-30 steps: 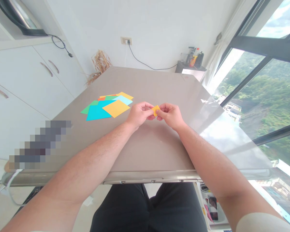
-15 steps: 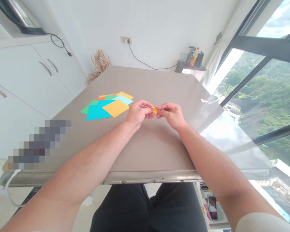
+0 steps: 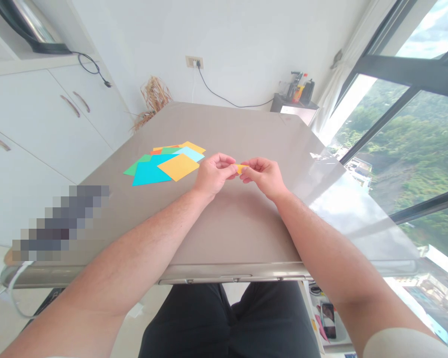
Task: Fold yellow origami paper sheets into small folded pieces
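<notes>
Between my two hands is a small folded piece of yellow paper (image 3: 241, 169), partly covered by fingers. My left hand (image 3: 215, 173) pinches its left end between thumb and fingers. From the other side, my right hand (image 3: 262, 175) grips the paper, with the thumb lying over its front. Just left of my left hand a yellow paper sheet (image 3: 179, 166) lies on top of a blue sheet (image 3: 151, 170). Behind these, green (image 3: 136, 165), pale blue (image 3: 189, 154) and orange sheets overlap in a loose pile.
The papers lie on a grey-brown table (image 3: 239, 223). A blurred-out dark object (image 3: 63, 223) is at its left edge. Bottles (image 3: 300, 91) stand on a small cabinet behind, and a large window is on the right. A phone (image 3: 328, 320) sits in an open drawer below.
The folded yellow paper has turned between my fingers and now shows a flatter, longer strip. My right thumb has shifted slightly across it. The sheets on the table have stayed put.
</notes>
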The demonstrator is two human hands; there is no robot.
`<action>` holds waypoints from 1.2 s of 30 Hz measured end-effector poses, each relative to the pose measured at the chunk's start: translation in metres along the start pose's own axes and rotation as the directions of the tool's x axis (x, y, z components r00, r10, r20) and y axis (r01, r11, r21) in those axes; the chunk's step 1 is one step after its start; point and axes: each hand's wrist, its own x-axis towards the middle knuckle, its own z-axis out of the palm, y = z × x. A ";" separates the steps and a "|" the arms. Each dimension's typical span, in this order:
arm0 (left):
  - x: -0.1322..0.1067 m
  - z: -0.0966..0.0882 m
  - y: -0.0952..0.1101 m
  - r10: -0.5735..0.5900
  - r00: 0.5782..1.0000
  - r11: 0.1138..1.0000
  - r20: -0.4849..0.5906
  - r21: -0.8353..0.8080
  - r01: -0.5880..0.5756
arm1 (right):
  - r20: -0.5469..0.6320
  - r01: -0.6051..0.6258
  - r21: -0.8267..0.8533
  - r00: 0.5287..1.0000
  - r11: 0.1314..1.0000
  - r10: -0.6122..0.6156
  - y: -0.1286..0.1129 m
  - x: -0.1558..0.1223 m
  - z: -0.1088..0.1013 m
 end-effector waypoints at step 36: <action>0.004 -0.004 -0.006 0.143 0.988 0.982 0.055 0.117 -0.149 | 0.009 0.006 0.051 1.000 0.999 -0.006 0.002 0.000 0.003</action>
